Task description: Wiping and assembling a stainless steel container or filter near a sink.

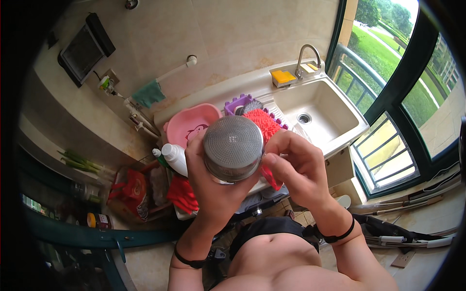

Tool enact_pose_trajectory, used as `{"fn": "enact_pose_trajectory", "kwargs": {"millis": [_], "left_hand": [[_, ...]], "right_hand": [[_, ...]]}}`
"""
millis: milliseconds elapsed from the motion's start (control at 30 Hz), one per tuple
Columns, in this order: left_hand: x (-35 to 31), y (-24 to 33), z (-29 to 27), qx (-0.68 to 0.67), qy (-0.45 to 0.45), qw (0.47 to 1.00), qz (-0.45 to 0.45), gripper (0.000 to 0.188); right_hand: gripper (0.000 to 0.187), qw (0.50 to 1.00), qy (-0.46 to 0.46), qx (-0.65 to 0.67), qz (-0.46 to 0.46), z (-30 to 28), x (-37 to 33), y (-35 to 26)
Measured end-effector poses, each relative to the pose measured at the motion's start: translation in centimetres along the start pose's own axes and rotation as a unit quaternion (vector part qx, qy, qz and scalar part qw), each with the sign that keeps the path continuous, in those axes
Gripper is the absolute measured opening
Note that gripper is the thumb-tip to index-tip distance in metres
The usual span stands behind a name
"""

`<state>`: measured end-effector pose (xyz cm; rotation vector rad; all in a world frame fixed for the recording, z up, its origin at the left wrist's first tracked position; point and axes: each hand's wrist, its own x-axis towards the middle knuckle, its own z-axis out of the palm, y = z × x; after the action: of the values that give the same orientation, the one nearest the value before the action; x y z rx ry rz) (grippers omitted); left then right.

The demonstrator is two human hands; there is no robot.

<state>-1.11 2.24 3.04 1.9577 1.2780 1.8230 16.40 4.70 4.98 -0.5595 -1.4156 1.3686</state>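
My left hand [213, 189] is wrapped round the side of a small round metal pot [233, 143]. Its dotted, flat base faces up toward me, so the inside is hidden. At the pot's right edge, my right hand [298, 165] has its thumb and forefinger brought together in a pinch. Whatever lies between those fingertips, if anything, is too small to make out. Just beyond the pot, a red shaggy cloth [262, 122] lies by a purple basket [235, 103]. Left of my left hand stands a white bottle [174, 157].
A pink basin [196, 116] rests on the counter at the left. The sink [323, 104] with its curved tap [307, 47] is at the far right, a yellow sponge [283, 76] on its back ledge. Red gloves [183, 195] hang at the near edge. Windows [388, 97] border the right side.
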Motion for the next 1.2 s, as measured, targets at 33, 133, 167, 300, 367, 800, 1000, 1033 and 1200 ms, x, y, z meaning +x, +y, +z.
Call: {"fn": "enact_pose_trajectory", "kwargs": {"millis": [33,133,167,300,367,800,1000,1033,1200], "left_hand": [[-0.1,-0.4,0.0,-0.021,0.012,0.999,-0.02,0.093],[-0.2,-0.9,-0.1,-0.05,0.015,0.997,-0.052,0.093],[-0.2,-0.8,-0.2,-0.049,0.016,0.997,-0.054,0.093],[-0.2,-0.8,-0.2,-0.03,0.02,0.998,-0.051,0.094],[-0.3,-0.8,-0.5,-0.034,0.023,0.997,-0.068,0.094],[-0.8,-1.3,-0.8,0.033,0.046,0.998,-0.017,0.098],[-0.2,-0.8,-0.7,0.018,0.04,0.999,0.003,0.089],[0.1,-0.7,-0.8,0.04,0.015,0.999,0.013,0.085],[0.5,-1.4,-0.6,0.037,0.057,0.994,0.082,0.076]], "right_hand": [[0.008,1.0,-0.001,-0.01,-0.026,0.2,-0.1,0.3],[0.005,0.998,-0.012,-0.038,-0.056,0.7,-0.3,0.6],[0.003,0.996,-0.023,-0.057,-0.062,0.8,-0.4,0.7],[0.006,0.982,-0.001,-0.107,-0.156,0.8,0.3,2.3],[0.009,0.978,-0.005,-0.11,-0.175,0.9,0.4,2.3],[0.017,0.948,-0.028,-0.162,-0.274,1.0,0.8,2.3],[0.017,0.937,-0.018,-0.166,-0.308,1.0,0.8,2.4],[0.017,0.943,-0.018,-0.152,-0.294,1.0,0.8,2.5],[0.015,0.965,-0.02,-0.086,-0.247,1.6,0.2,2.9]]}}
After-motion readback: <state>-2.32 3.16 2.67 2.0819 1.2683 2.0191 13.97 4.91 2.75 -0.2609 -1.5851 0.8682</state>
